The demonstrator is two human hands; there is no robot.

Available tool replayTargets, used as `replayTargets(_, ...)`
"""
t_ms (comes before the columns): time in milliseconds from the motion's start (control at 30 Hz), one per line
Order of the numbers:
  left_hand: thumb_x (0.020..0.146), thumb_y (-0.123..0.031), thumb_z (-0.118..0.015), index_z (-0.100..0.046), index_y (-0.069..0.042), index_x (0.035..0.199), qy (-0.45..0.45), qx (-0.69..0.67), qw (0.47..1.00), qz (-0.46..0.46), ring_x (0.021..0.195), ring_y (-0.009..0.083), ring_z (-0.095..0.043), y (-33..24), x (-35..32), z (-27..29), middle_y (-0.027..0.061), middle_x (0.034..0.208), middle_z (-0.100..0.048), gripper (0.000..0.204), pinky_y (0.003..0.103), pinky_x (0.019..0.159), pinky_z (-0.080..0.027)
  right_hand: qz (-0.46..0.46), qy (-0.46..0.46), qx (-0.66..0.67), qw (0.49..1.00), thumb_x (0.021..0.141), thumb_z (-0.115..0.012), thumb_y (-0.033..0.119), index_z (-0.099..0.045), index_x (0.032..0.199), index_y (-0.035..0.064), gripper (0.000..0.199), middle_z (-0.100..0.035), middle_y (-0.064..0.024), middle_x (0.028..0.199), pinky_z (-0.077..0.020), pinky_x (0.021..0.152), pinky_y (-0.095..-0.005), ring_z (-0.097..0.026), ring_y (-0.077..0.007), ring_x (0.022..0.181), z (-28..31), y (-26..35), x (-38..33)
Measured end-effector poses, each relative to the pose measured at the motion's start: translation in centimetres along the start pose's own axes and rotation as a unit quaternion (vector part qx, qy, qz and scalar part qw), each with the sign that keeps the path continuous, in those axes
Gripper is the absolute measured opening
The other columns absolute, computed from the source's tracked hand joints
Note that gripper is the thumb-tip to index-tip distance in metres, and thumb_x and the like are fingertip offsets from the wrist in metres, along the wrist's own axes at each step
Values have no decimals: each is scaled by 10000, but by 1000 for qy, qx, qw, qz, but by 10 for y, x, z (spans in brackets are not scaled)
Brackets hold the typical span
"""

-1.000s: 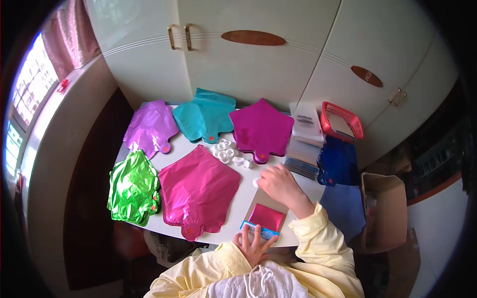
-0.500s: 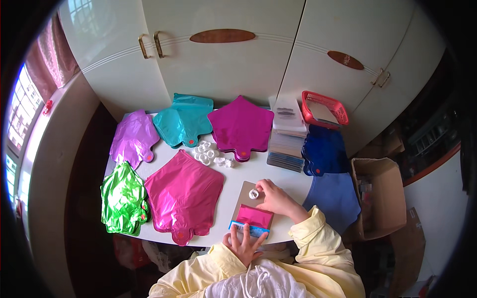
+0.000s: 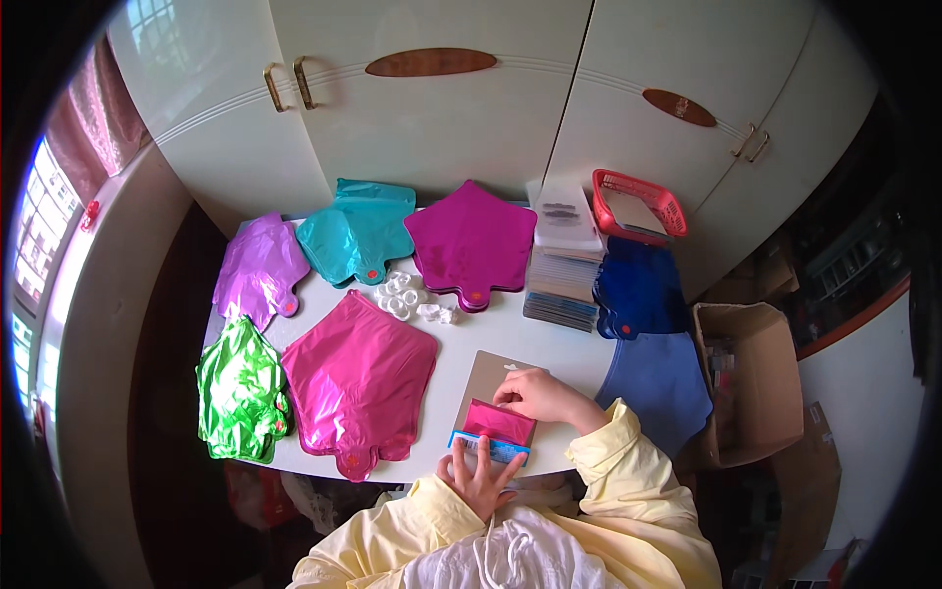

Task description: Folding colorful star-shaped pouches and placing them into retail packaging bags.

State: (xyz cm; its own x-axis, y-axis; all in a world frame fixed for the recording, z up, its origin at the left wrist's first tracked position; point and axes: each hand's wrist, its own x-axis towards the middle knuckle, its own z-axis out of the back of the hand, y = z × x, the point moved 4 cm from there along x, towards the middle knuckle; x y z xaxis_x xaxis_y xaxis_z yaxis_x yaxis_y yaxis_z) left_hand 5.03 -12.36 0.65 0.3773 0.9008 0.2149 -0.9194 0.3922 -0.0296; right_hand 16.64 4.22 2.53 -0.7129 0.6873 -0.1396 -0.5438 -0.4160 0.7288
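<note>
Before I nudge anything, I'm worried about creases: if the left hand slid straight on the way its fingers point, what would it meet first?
Past the blue strip it rests on, the left hand would likely meet the folded pink foil first; a fingertip may already touch its near edge.

On the white table, pink is shown by the folded foil, brown by the card near the front edge, and green by the left-edge balloons.
</note>
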Motion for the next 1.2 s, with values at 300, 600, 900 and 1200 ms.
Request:
replayTargets(300, 676, -615, -658, -380, -456, 1371, 5, 1, 1000, -2, 1189, 496, -390, 1, -1, -3, 206, 1415, -351, 765, 550, 850, -363, -111, 29, 56, 992, 826, -669, 239, -692, 950, 36, 239, -686, -128, 857, -499, 726, -319, -655, -222, 791, 6, -3, -1)
replayTargets(600, 682, -611, -656, -403, -449, 1359, 6, 5, 1000, -5, 1186, 493, -388, 1, 0, 1, 202, 1398, -369, 741, 546, 847, -365, -109, 20, 49, 993, 774, -704, 259, -706, 942, 83, 243, -689, -134, 846, -504, 725, -339, -661, -245, 779, 5, -2, 1)
replayTargets(900, 753, -254, -596, -626, -225, 1146, -117, 22, 992, -33, 1014, 311, -543, 12, 15, 14, 98, 1113, -589, 395, 497, 838, -390, -80, -47, -36, 995, 718, -747, 231, -622, 784, 61, 221, -653, -97, 746, -478, 638, -367, -626, -264, 694, 0, 9, 14)
replayTargets(1200, 738, -170, -572, -648, -138, 1034, -162, 44, 983, -77, 756, 198, -588, 12, 25, 11, 89, 971, -625, 307, 488, 857, -414, -61, -22, -38, 997, 715, -720, 175, -595, 776, 46, 190, -649, -109, 795, -472, 668, -388, -619, -286, 754, 0, 6, 14)
